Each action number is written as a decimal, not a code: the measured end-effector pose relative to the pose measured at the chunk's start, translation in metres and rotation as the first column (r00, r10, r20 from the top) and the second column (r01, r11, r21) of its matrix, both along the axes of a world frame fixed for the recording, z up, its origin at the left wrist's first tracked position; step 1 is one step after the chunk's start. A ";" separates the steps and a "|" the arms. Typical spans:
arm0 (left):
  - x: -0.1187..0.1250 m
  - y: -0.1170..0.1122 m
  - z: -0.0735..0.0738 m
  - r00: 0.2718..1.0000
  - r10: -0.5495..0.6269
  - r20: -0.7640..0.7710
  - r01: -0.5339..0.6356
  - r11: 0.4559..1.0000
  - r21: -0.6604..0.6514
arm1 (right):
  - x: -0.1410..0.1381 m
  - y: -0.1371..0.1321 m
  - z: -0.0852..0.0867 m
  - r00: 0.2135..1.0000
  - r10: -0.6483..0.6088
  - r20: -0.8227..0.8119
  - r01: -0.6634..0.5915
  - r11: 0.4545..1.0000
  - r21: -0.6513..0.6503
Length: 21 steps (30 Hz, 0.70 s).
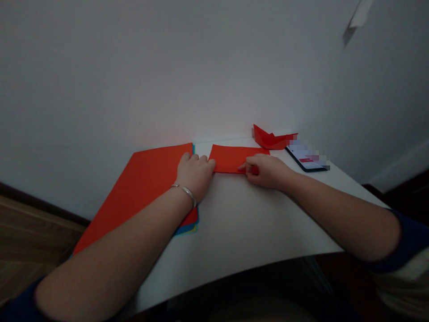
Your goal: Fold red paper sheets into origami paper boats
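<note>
A rectangular piece of red paper (231,158) lies flat on the white table, its near edge straight like a fold. My left hand (197,172), with a silver bangle at the wrist, has its fingers curled down and holds the paper's left edge. Curled at the near right part of the paper, my right hand (263,170) has its fingertips pinched together on the near edge. The fingertips are partly hidden. Under my left hand and forearm lies a stack of coloured paper (150,179), red-orange sheet on top.
A folded red paper boat (273,138) stands behind the paper, against the wall. Beside it, a phone (306,156) with a lit, blurred screen rests on the white table (254,223). A wooden surface (30,241) is at the far left.
</note>
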<state>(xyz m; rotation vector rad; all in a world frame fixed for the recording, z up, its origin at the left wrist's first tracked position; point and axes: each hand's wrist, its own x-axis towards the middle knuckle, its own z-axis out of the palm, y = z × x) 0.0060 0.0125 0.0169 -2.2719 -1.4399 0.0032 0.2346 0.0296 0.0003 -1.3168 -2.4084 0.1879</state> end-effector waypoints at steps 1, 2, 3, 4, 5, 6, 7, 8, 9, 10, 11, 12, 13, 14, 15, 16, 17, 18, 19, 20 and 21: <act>0.000 -0.001 0.000 1.000 0.010 0.004 -0.010 1.000 -0.002 | 0.000 0.000 0.000 1.000 -0.001 0.003 0.001 1.000 -0.004; 0.001 -0.001 0.001 1.000 0.021 0.012 -0.021 1.000 -0.005 | 0.000 0.000 0.000 1.000 0.000 0.005 0.000 1.000 -0.008; 0.001 -0.002 0.001 0.999 0.031 0.023 -0.030 1.000 -0.008 | 0.000 0.001 0.000 1.000 -0.001 0.008 0.001 1.000 -0.010; 0.002 -0.002 0.001 0.999 0.039 0.036 -0.038 0.999 -0.008 | 0.000 0.000 0.000 1.000 -0.002 0.010 0.002 1.000 -0.011; 0.002 -0.003 0.001 0.998 0.045 0.048 -0.045 0.999 -0.006 | 0.000 0.000 0.001 1.000 -0.004 0.012 0.005 1.000 -0.011; 0.003 -0.003 0.001 0.997 0.049 0.054 -0.049 0.999 -0.003 | 0.000 0.000 0.001 1.000 -0.006 0.014 0.006 1.000 -0.010; 0.003 -0.004 0.001 0.997 0.053 0.053 -0.053 0.999 0.000 | 0.000 0.000 0.001 1.000 -0.007 0.014 0.007 1.000 -0.009; 0.003 -0.004 0.000 0.997 0.058 0.045 -0.058 0.998 0.001 | 0.000 0.000 0.001 1.000 -0.009 0.013 0.009 1.000 -0.009; 0.003 -0.004 0.000 0.997 0.065 0.032 -0.065 0.998 0.003 | 0.000 -0.001 0.001 1.000 -0.008 0.010 0.008 1.000 -0.013; 0.003 -0.004 -0.001 0.997 0.073 0.017 -0.073 0.997 0.006 | 0.000 -0.001 0.001 1.000 -0.005 0.008 0.005 1.000 -0.016; 0.002 -0.003 -0.001 0.997 0.080 0.004 -0.080 0.997 0.012 | 0.000 -0.001 0.001 1.000 -0.002 0.005 0.002 1.000 -0.019; 0.001 -0.002 -0.002 0.996 0.088 -0.005 -0.088 0.996 0.020 | 0.001 0.000 0.001 1.000 0.000 0.003 0.000 1.000 -0.022; -0.001 -0.001 -0.002 0.995 0.097 -0.008 -0.097 0.995 0.033 | 0.001 0.000 0.000 1.000 0.000 0.002 0.000 1.000 -0.025; -0.002 0.000 -0.002 0.994 0.105 -0.006 -0.105 0.993 0.048 | 0.001 0.000 0.000 1.000 -0.003 0.002 0.003 1.000 -0.025; -0.003 0.001 -0.002 0.994 0.113 0.000 -0.113 0.992 0.064 | 0.002 0.001 -0.001 1.000 -0.007 0.005 0.008 1.000 -0.021; -0.003 0.002 -0.002 0.993 0.117 0.010 -0.118 0.990 0.080 | 0.002 0.001 -0.001 1.000 -0.012 0.009 0.012 1.000 -0.018; -0.003 0.002 -0.001 0.993 0.115 0.022 -0.116 0.988 0.097 | 0.002 0.002 -0.001 1.000 -0.014 0.016 0.014 1.000 -0.011; -0.002 0.003 -0.001 0.994 0.100 0.035 -0.104 0.988 0.118 | 0.002 0.002 -0.002 1.000 -0.014 0.025 0.014 1.000 0.000; 0.000 0.003 -0.001 0.997 0.063 0.043 -0.068 0.988 0.136 | 0.002 0.002 -0.002 0.999 -0.010 0.035 0.010 1.000 0.015; 0.002 0.002 -0.001 0.999 0.002 0.046 -0.009 0.989 0.147 | 0.002 0.002 -0.003 0.999 -0.007 0.046 0.006 0.999 0.033; 0.004 0.002 -0.002 0.996 -0.072 0.048 0.064 0.986 0.152 | 0.001 0.002 -0.003 0.998 -0.008 0.057 0.005 0.999 0.052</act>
